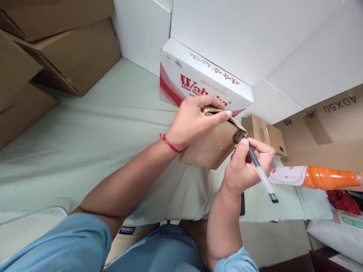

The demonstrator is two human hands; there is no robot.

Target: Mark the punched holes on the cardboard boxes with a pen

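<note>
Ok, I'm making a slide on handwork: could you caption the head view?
Left hand gripping a cardboard box, right hand holding a pen at its dark-marked corner.

Blue shirt (159, 251), plain, lt creases; short slvs (73, 240) both arms. Red cord bracelet (171, 144), knotted, L wrist. Beige bottoms (141, 235), sm. dk label (126, 230) w/ pale lettering, L side. L hand (198, 117) & R hand (249, 162) bare.
</note>
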